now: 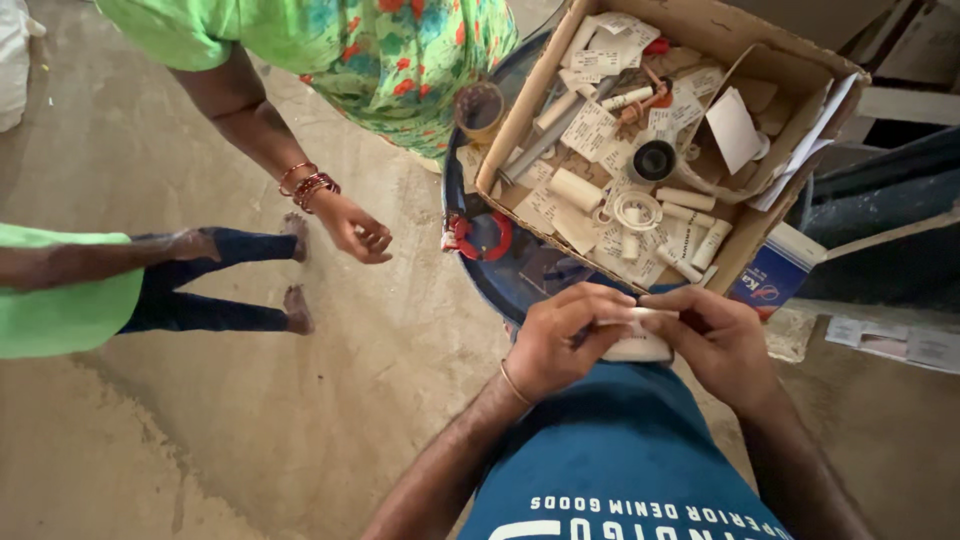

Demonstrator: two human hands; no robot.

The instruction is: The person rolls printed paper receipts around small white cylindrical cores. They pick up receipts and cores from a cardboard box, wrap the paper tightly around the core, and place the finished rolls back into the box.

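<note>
Both hands, left hand (560, 345) and right hand (715, 340), pinch a small white fitting (637, 335) between them just below the cardboard box (510, 140) of fittings, apparently wrapping or working its end, which next calls for a steady, firm grip.

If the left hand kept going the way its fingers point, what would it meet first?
The left hand points rightward across the small white plastic fitting it grips, so it would likely meet the right hand first; their fingertips already nearly touch, though depth is unclear.
</note>
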